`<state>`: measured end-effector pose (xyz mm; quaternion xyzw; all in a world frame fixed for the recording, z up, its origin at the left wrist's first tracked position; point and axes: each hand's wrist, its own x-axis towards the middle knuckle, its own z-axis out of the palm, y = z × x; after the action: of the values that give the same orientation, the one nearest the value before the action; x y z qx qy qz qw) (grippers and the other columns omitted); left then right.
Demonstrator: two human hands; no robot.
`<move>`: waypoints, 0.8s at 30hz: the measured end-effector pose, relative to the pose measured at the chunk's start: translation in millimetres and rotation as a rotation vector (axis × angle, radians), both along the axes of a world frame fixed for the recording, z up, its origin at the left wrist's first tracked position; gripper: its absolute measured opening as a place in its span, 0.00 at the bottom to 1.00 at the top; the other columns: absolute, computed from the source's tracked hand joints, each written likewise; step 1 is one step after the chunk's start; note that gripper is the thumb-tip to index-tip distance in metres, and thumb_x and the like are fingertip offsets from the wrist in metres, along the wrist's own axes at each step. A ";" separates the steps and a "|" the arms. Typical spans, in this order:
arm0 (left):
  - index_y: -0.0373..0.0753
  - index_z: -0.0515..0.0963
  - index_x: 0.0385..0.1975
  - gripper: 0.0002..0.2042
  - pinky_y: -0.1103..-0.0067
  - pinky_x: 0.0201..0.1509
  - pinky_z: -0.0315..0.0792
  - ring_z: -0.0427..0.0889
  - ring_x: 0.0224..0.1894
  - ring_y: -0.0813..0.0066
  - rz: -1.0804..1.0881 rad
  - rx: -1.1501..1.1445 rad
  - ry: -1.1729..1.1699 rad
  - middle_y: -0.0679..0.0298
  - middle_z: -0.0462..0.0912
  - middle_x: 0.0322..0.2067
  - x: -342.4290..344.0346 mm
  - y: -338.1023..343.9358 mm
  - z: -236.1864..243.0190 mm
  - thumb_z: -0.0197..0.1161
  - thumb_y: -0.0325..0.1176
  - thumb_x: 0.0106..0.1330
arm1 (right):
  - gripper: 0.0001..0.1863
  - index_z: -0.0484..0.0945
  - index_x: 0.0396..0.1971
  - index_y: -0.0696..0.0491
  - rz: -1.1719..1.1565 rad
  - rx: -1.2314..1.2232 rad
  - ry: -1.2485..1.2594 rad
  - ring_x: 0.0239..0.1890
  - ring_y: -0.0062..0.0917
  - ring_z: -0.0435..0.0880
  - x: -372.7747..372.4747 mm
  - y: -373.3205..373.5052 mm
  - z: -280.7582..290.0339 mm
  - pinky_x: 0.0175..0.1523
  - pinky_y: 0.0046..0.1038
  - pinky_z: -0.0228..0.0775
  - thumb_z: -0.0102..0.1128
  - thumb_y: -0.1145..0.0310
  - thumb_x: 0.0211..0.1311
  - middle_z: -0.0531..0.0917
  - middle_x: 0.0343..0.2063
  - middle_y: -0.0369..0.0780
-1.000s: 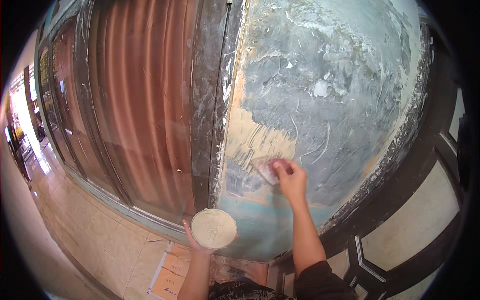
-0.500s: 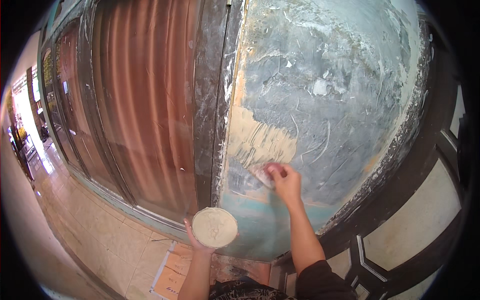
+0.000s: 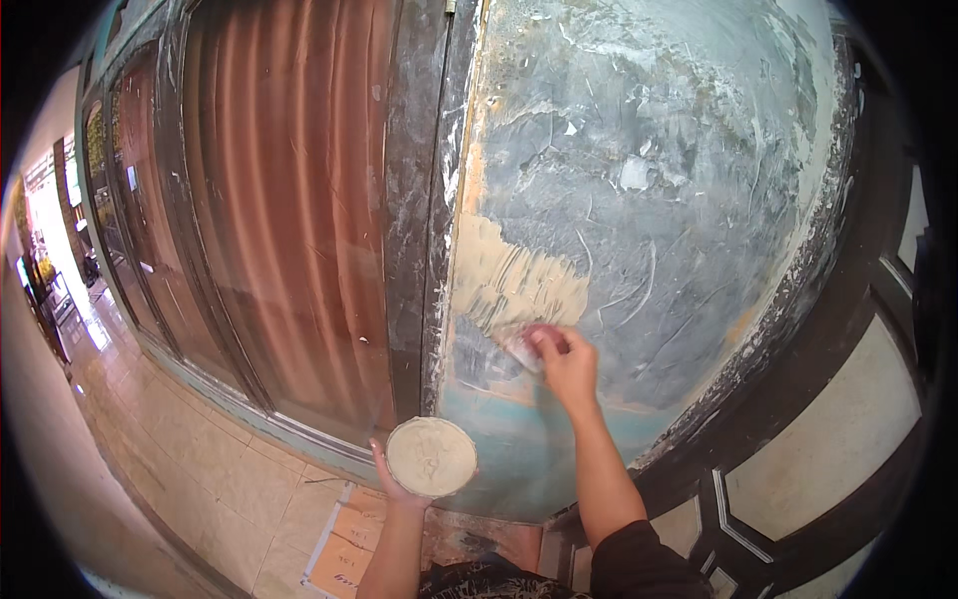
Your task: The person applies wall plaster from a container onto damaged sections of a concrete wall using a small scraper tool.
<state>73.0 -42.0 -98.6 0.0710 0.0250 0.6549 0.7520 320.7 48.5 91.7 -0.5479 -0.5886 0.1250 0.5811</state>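
Note:
My right hand (image 3: 571,371) pinches a putty knife (image 3: 519,342) with a reddish grip and a pale, smeared blade. Its blade lies against the wall at the lower edge of a patch of beige putty (image 3: 524,285), which is ridged with streaks. From below, my left hand (image 3: 397,487) holds up a round tub (image 3: 432,457) full of beige putty, fingers wrapped round its side. The wall (image 3: 649,270) around the patch is mottled grey with scrapes and white flecks, and a turquoise band runs along its bottom.
Left of the wall stands a dark, paint-specked door frame (image 3: 407,210), beside glass with a reddish-brown curtain (image 3: 289,200) behind it. Dark panelling with pale inserts (image 3: 828,429) curves along the right. An orange cardboard sheet (image 3: 344,544) lies on the tiled floor (image 3: 215,479).
Both hands keep nearly the same places. The putty knife still rests at the patch's lower edge, and the whole view has shifted only slightly.

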 end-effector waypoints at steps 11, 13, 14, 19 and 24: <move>0.44 0.68 0.72 0.47 0.19 0.56 0.64 0.69 0.67 0.26 -0.009 -0.001 0.002 0.46 0.67 0.71 -2.9 -2.5 -4.5 0.42 0.80 0.67 | 0.15 0.87 0.42 0.61 -0.121 0.147 0.181 0.31 0.26 0.88 8.5 9.6 52.4 0.41 0.30 0.79 0.75 0.64 0.64 0.90 0.30 0.46; 0.41 0.69 0.71 0.48 0.30 0.63 0.68 0.70 0.69 0.38 -0.058 0.091 0.064 0.50 0.69 0.70 -5.0 -6.1 0.5 0.41 0.79 0.68 | 0.16 0.87 0.42 0.62 -0.122 0.135 0.163 0.33 0.24 0.88 6.8 0.8 43.3 0.42 0.29 0.79 0.75 0.63 0.65 0.91 0.31 0.44; 0.41 0.69 0.71 0.48 0.30 0.63 0.68 0.70 0.69 0.38 -0.056 0.093 0.062 0.50 0.69 0.70 -5.0 -4.7 -1.5 0.41 0.79 0.68 | 0.16 0.87 0.42 0.61 -0.084 0.092 0.138 0.33 0.26 0.88 4.9 -1.7 31.8 0.42 0.30 0.79 0.75 0.63 0.65 0.91 0.31 0.45; 0.44 0.67 0.72 0.48 0.17 0.56 0.62 0.68 0.66 0.22 -0.007 0.009 0.031 0.44 0.66 0.72 -3.6 3.3 -14.4 0.43 0.81 0.66 | 0.16 0.87 0.42 0.60 -0.077 0.042 -0.175 0.33 0.36 0.89 5.9 1.8 -15.8 0.42 0.35 0.79 0.76 0.64 0.62 0.89 0.31 0.51; 0.43 0.67 0.72 0.49 0.17 0.55 0.62 0.68 0.67 0.23 0.013 -0.013 0.038 0.44 0.66 0.72 -5.0 4.0 -24.3 0.44 0.81 0.65 | 0.15 0.88 0.40 0.60 -0.147 0.055 0.166 0.32 0.26 0.88 12.0 7.0 11.8 0.41 0.31 0.78 0.75 0.64 0.64 0.90 0.31 0.46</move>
<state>68.0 -38.0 -122.9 0.0787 0.0440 0.6583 0.7474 332.6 55.5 103.5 -0.5614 -0.4999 0.1107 0.6501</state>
